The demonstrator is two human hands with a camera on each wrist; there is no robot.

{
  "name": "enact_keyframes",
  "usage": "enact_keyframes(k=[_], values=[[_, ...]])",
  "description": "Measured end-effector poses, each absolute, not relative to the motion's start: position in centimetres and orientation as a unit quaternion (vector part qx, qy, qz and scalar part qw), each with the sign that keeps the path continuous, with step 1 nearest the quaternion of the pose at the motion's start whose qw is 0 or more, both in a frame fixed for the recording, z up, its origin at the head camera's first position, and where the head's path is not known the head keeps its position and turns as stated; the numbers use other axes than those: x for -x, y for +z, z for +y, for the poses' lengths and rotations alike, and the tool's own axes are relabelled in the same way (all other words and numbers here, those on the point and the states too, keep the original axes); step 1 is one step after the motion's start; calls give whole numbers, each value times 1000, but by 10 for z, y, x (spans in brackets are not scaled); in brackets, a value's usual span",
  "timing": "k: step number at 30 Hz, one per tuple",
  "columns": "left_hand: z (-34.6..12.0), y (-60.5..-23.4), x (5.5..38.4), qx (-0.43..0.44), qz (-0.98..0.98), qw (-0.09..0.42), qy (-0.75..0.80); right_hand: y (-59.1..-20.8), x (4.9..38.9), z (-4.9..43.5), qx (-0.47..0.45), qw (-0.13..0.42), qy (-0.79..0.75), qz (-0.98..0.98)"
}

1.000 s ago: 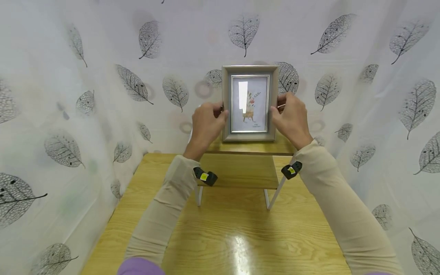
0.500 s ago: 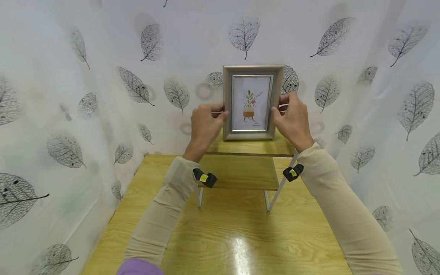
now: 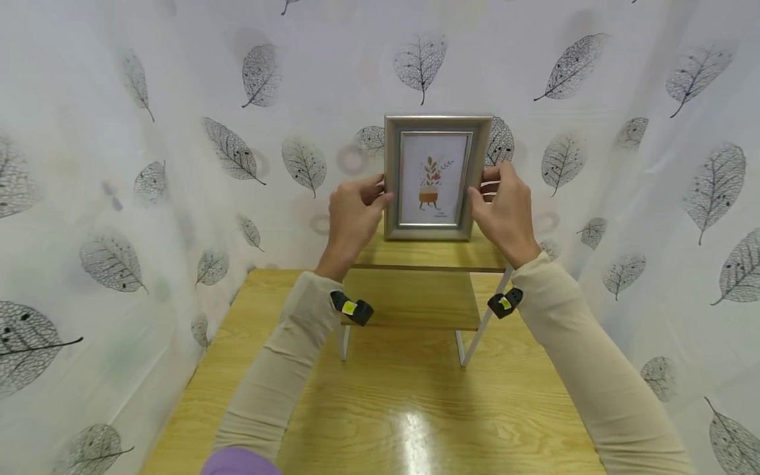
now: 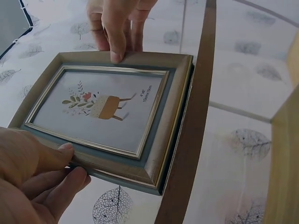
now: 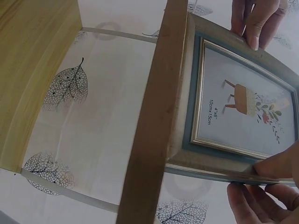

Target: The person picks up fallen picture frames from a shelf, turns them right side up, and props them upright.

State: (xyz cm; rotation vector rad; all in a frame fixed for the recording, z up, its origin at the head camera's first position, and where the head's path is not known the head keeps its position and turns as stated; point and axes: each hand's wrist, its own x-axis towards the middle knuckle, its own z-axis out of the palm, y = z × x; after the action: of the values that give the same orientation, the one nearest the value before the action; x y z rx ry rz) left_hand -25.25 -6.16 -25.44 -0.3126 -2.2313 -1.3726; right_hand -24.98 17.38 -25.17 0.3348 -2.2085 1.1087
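Observation:
A silver-grey picture frame [image 3: 482, 142] with a blue-grey inner band stands upright on the top board of a small wooden shelf [image 3: 415, 255]. Behind its glass is a print of a potted plant on legs. My left hand [image 3: 355, 214] pinches the frame's left side, thumb on the front and fingers behind. On the opposite side my right hand [image 3: 506, 211] grips the right edge the same way. The left wrist view shows the left thumb [image 4: 67, 150] against the frame's front border. In the right wrist view, the right-hand fingers [image 5: 254, 200] lie along the frame's outer edge.
The two-tier shelf has a lower board [image 3: 410, 300] and white metal legs [image 3: 469, 349]. It stands on a wood-grain table [image 3: 380, 402]. A white curtain [image 3: 332, 72] with leaf prints hangs behind and along both sides.
The picture frame has turned slightly and shifted back a little on the top board. The glare on its glass has gone, so the print shows clearly. Both hands keep their grip.

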Motion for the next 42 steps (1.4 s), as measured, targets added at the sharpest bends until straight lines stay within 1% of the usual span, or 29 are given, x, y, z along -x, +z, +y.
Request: enact_keyframes(k=[3,8,10,13,20,23,26,29,32,36,39,42], values=[[-64,-253,253,112,-826,227,-503,-253,250,173,-133,322,427,-834],[-68,-252,252,113,-845,170,-494,-257,250,172,-138,324,431,-831],[-69,-252,252,115,-847,161,-493,-257,250,172,-142,326,428,-831],[-70,-251,252,116,-846,163,-494,-254,250,171,-140,346,407,-833],[-70,-250,254,115,-844,165,-498,-229,255,160,-132,449,332,-819],[-69,-251,254,119,-843,168,-497,-214,256,148,-150,470,310,-813],[-69,-251,255,123,-842,174,-496,-200,257,133,-178,479,289,-810],[-68,-250,256,128,-841,180,-495,-189,260,117,-205,477,264,-813],[-68,-251,256,130,-843,184,-488,-184,264,102,-215,456,224,-834],[-67,-252,254,128,-847,186,-482,-185,268,84,-201,421,169,-868],[-67,-254,253,130,-847,189,-479,-187,269,73,-186,409,147,-881],[-66,-255,254,133,-848,196,-475,-189,270,68,-177,411,138,-883]])
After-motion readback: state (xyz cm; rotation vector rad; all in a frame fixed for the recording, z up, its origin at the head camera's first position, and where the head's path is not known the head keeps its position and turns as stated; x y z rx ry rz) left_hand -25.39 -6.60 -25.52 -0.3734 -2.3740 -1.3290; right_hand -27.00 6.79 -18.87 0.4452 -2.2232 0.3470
